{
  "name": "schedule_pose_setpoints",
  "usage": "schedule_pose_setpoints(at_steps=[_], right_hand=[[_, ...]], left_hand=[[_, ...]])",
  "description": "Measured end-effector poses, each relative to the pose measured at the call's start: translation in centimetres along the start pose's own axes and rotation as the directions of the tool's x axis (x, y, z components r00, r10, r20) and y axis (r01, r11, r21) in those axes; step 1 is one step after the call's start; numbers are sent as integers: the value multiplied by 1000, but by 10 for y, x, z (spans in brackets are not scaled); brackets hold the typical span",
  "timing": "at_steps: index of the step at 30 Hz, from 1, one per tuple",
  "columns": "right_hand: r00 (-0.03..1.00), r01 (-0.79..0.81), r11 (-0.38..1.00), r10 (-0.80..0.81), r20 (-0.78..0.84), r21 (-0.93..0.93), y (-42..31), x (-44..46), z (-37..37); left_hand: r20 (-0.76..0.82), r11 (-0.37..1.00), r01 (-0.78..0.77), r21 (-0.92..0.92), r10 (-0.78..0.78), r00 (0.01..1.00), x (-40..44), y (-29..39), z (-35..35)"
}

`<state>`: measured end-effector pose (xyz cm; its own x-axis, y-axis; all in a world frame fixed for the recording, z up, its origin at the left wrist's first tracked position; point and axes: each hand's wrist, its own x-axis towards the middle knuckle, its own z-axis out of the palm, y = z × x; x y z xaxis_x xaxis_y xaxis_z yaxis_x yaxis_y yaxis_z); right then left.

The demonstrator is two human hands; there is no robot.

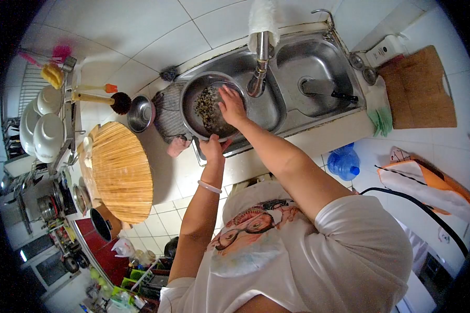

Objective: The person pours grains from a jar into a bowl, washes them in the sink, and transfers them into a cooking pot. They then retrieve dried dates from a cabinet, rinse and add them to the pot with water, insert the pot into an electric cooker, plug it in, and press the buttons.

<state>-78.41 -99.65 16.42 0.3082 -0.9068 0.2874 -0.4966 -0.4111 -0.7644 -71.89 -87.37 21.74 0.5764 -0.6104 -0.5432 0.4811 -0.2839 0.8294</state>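
Observation:
A round metal basin (189,116) sits over the left bowl of the sink, at its left edge. Many small dark and yellowish pieces (208,108) lie in it, perhaps in shallow water; their kind is too small to make out. My left hand (212,147), with a pale bangle on its wrist, grips the near rim of the basin. Inside the right part of the basin is my right hand (232,107), fingers stretched out towards the pieces, nothing seen in them. Just right of the basin hangs the metal faucet (257,83).
A cleaver (324,89) lies in the right sink bowl (292,57). Left of the basin are a grey cloth (168,112), a small metal bowl (141,113) and a round slatted mat (122,172). A cutting board (420,88) leans at the right, above blue plastic bottles (343,163).

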Motion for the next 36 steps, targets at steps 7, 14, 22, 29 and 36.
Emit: schedule_pose_setpoints(at_steps=[7,14,22,29,36], right_hand=[[1000,6,1000,-6,-5,28,-3,3,1],[998,36,998,-33,-56,53,-4,6,3],[991,57,994,-44,-124,98,-3,8,8],[991,35,995,-21,-135,99,-5,9,11],[991,37,993,-22,-136,115,-6,11,11]], left_hand=[[-2,1000,-18,-13,18,1000,-2,8,4],[-64,1000,-16,23,17,998,-3,13,8],[-54,998,-49,30,50,997,-3,14,6],[-46,994,-90,55,92,995,-1,15,4],[-49,990,-130,63,133,990,-7,21,9]])
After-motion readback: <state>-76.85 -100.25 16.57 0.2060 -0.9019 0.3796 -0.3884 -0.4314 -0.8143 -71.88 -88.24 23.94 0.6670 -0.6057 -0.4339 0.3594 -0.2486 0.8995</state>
